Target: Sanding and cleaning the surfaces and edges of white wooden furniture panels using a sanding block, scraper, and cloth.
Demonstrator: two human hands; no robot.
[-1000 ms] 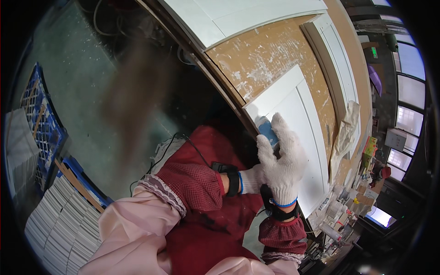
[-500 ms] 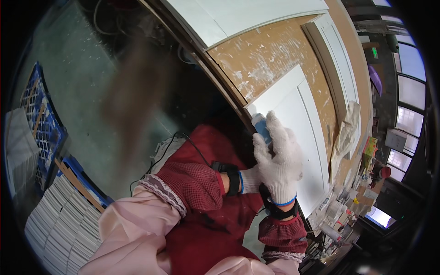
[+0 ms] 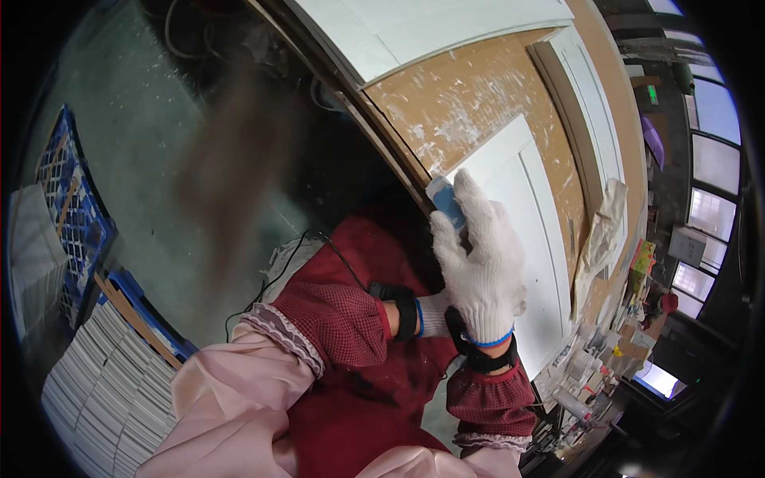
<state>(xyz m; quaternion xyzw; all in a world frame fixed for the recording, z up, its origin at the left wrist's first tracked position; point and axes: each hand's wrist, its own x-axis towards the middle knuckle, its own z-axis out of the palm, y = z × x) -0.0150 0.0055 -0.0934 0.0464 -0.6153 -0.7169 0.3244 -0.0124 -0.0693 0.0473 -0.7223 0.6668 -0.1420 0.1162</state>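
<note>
In the head view, the white-gloved right hand (image 3: 480, 267) grasps a blue block (image 3: 449, 205) at the corner of the white panel (image 3: 540, 279), its long axis roughly along the panel's near edge, pale end cornerward. The left hand (image 3: 434, 313) is mostly hidden; its grip cannot be told. Paint-smeared brown board (image 3: 470, 92) lies beyond the panel, crumpled beige cloth (image 3: 602, 235) to its right.

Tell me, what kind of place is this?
It looks like a workshop, maybe a small factory: white framed panels lie on a brown bench smeared with white, and many white pieces are stacked at the left.
</note>
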